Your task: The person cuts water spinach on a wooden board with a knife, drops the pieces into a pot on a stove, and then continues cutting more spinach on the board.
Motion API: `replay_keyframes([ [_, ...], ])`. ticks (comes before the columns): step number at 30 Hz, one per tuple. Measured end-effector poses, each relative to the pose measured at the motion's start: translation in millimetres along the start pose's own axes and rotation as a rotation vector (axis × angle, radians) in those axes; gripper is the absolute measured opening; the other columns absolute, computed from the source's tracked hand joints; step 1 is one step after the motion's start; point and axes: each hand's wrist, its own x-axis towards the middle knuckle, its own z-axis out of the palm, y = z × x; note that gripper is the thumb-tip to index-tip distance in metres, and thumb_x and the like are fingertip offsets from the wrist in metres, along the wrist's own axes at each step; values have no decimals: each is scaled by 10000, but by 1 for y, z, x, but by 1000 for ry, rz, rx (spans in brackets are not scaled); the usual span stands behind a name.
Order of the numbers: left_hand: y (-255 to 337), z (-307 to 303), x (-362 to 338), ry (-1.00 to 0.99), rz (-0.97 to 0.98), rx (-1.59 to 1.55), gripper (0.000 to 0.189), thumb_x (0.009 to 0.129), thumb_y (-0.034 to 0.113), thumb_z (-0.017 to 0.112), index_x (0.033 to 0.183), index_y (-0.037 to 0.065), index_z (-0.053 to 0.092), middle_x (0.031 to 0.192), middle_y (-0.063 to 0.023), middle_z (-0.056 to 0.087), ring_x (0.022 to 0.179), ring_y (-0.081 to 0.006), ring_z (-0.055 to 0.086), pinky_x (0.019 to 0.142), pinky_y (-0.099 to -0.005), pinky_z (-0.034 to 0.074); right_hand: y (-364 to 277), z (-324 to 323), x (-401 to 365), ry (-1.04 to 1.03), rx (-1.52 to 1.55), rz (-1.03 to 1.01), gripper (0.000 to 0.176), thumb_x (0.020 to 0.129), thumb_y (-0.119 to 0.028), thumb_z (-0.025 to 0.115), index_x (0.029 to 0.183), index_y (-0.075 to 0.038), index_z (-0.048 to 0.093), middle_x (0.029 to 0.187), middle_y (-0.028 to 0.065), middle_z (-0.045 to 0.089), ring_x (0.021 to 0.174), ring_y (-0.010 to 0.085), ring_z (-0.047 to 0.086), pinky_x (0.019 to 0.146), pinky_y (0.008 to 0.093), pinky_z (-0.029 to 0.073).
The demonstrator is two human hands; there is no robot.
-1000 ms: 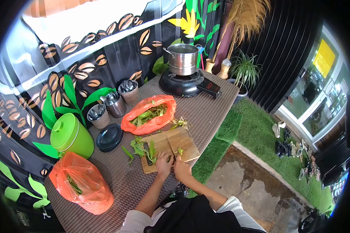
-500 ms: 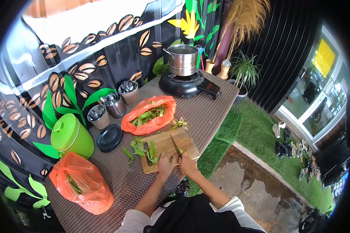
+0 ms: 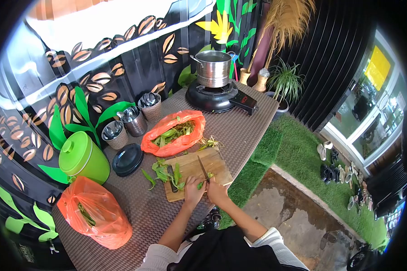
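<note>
My right hand (image 3: 216, 190) is closed round the handle of a knife (image 3: 203, 166), whose blade points away from me over the wooden cutting board (image 3: 190, 161). Close beside it, my left hand (image 3: 193, 189) is closed with its fingers curled on green leaves (image 3: 200, 184) at the blade's left. More leafy greens (image 3: 160, 168) lie on the board's left part and spill onto the table. A dark-handled tool (image 3: 171, 177) rests among them. Small cut bits (image 3: 210, 175) sit just right of the blade.
Behind the board stands an open orange bag of greens (image 3: 169, 151), with root ends (image 3: 211, 143) beside it. A pot (image 3: 212, 72) sits on a black stove (image 3: 208, 99). Leftward are dark plates (image 3: 127, 160), cutlery cups (image 3: 133, 122), a green canister (image 3: 85, 158) and another orange bag (image 3: 108, 221).
Both hands stay at nearly the same spot on the board, with only a slight shift of the fingers. The knife and greens look almost unchanged.
</note>
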Motion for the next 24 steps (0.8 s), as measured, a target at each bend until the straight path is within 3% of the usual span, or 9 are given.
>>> replay_keyframes([
  [6, -1, 0, 1, 3, -34, -87, 106, 744, 81, 688, 821, 8, 694, 866, -128, 621, 892, -308, 554, 805, -385, 459, -1, 6, 4, -41, 12, 43, 283, 941, -277, 449, 1022, -6, 425, 801, 250, 653, 773, 423, 655, 674, 488, 532],
  [11, -6, 2, 2, -25, -215, -230, 106, 711, 41, 708, 808, 1, 691, 789, -134, 609, 815, -274, 564, 696, -344, 472, 5, 2, 8, -49, 44, -15, 266, 934, -258, 463, 1025, -10, 425, 766, 250, 650, 749, 414, 660, 664, 494, 533],
  [17, 0, -6, 5, -15, -171, -183, 97, 697, 41, 721, 775, -6, 688, 755, -121, 600, 771, -269, 567, 681, -344, 468, -5, 11, -9, -49, -25, 87, 271, 941, -258, 452, 1032, -5, 422, 798, 255, 650, 770, 406, 660, 671, 500, 528],
  [24, -8, 1, 0, -6, -165, -228, 100, 720, 42, 709, 809, -2, 700, 777, -133, 610, 779, -276, 566, 710, -360, 467, 0, 4, -1, -22, 17, -33, 273, 943, -270, 452, 1030, -12, 432, 787, 249, 652, 722, 412, 659, 624, 493, 531],
])
